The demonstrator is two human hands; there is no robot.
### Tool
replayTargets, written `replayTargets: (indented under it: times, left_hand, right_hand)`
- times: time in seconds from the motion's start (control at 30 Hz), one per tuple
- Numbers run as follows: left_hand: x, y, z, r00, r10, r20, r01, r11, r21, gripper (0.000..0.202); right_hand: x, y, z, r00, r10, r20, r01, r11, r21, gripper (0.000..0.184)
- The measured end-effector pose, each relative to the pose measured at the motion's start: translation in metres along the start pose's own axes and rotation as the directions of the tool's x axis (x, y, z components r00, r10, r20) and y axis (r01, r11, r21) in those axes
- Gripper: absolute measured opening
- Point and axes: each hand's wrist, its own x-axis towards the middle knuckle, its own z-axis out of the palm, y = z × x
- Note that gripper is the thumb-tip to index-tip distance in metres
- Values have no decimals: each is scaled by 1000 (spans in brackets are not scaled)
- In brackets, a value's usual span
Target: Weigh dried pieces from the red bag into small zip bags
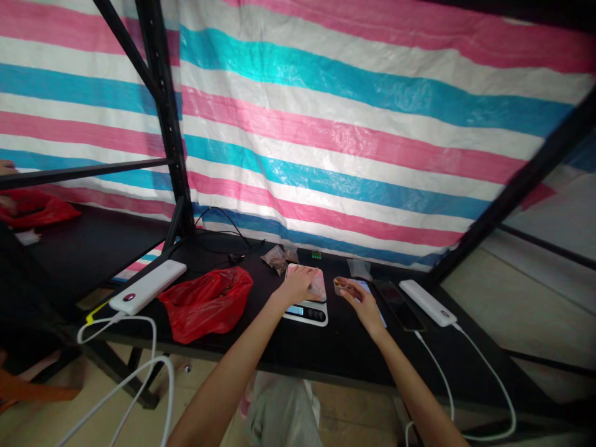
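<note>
Broadly, a striped sheet (354, 133) backs the dark bench (335, 349), which carries the things around the hands. The red bag (205, 307) lies left of the middle, its mouth loosely open, probably so its inside can be reached. Power banks (149, 287) lie at both sides, white cables running over the front edge, likely keeping those cables out from under the hands. The scale (305, 315) sits centrally, its lit display facing the person, presumably for reading; the digits are too small to trust. Over its pan is the left hand (298, 282), fingers slightly spread and seemingly touching a clear bag (318, 287); whether they grip it I cannot tell. The right hand (358, 299) is just right of the scale, thumb and fingers closed on the cup (339, 285), perhaps held at its side to steady the small brownish contents. Packets (274, 259) lie behind the scale, and a little green piece (316, 255) sits near the sheet.
</note>
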Motion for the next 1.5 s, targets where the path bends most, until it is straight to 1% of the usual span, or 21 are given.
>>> replayTargets:
  times: [0.07, 0.1, 0.17, 0.23, 0.27, 0.33, 0.4, 0.47, 0.5, 0.57, 0.6, 0.67, 0.73, 0.8, 0.9, 1.0, 1.13, 1.2, 1.3, 1.4, 1.5]
  left_hand:
    - [7, -6, 10, 999, 20, 33, -19, 999, -38, 65]
    - [9, -8, 14, 999, 29, 31, -27, 997, -66, 60]
    - [8, -10, 19, 1000, 20, -10, -21, 988, -152, 55]
    - [6, -12, 22, 997, -28, -68, 8, 959, -284, 58]
    - [6, -12, 23, 995, -58, -86, 23, 931, -364, 60]
    - [5, -12, 23, 988, -122, -99, 50, 841, -538, 63]
    - [6, -13, 21, 978, -189, -90, 74, 714, -697, 61]
    - [6, -13, 17, 967, -239, -85, 75, 588, -805, 58]
    - [5, -13, 15, 963, -256, -83, 71, 537, -841, 57]
    - [3, -13, 9, 957, -280, -78, 62, 458, -887, 57]
    - [2, -13, 6, 956, -286, -73, 58, 425, -903, 56]
    - [0, -12, 1, 954, -293, -65, 50, 368, -929, 56]
    - [-2, -12, -3, 954, -294, -61, 42, 332, -942, 57]
    - [-3, -12, -5, 952, -301, -55, 45, 315, -948, 57]
    - [-3, -12, -7, 948, -314, -43, 55, 298, -953, 57]
    - [-3, -12, -7, 948, -315, -33, 62, 288, -956, 55]
    - [-2, -13, -5, 946, -322, -36, 57, 275, -960, 51]
    - [-1, -14, -4, 947, -320, -36, 54, 269, -962, 50]
    - [-2, -15, -3, 944, -328, -45, 52, 281, -958, 49]
    - [-3, -17, -4, 942, -333, -45, 58, 293, -954, 47]
    - [-4, -19, -7, 942, -330, -61, 56, 335, -940, 49]
  right_hand:
    - [1, 1, -3, 1000, -7, 3, 7, 1000, -24, 37]
    - [2, 1, -4, 1000, -10, 7, 10, 999, -31, 38]
    - [4, 2, -6, 1000, -13, 10, 13, 999, -47, 39]
    - [8, 0, -6, 1000, -17, 8, 18, 997, -77, 39]
    - [11, -2, -6, 1000, -25, 9, 26, 995, -100, 39]
    - [16, -11, -4, 998, -65, 27, 69, 987, -144, 38]
    - [23, -25, -2, 989, -127, 76, 140, 971, -195, 37]
    - [30, -41, 1, 970, -196, 147, 230, 932, -281, 35]
    - [33, -50, 2, 955, -231, 188, 285, 894, -346, 34]
    - [37, -67, 5, 908, -299, 292, 410, 774, -483, 32]
    - [39, -75, 6, 881, -320, 350, 469, 695, -545, 31]
    - [41, -86, 9, 835, -324, 445, 550, 524, -651, 30]
    - [42, -94, 13, 808, -303, 505, 588, 360, -724, 29]
    - [42, -99, 17, 790, -289, 541, 605, 227, -763, 29]
    - [42, -106, 25, 762, -284, 581, 623, 82, -778, 29]
    - [42, -114, 31, 732, -278, 623, 643, -23, -766, 27]
    - [42, -124, 39, 695, -262, 670, 660, -140, -738, 24]
    - [42, -128, 42, 676, -252, 692, 669, -185, -720, 24]
    - [42, -131, 46, 646, -238, 725, 691, -223, -688, 26]
    - [41, -133, 48, 626, -235, 744, 706, -236, -668, 29]
    - [39, -133, 46, 628, -251, 737, 702, -227, -675, 34]
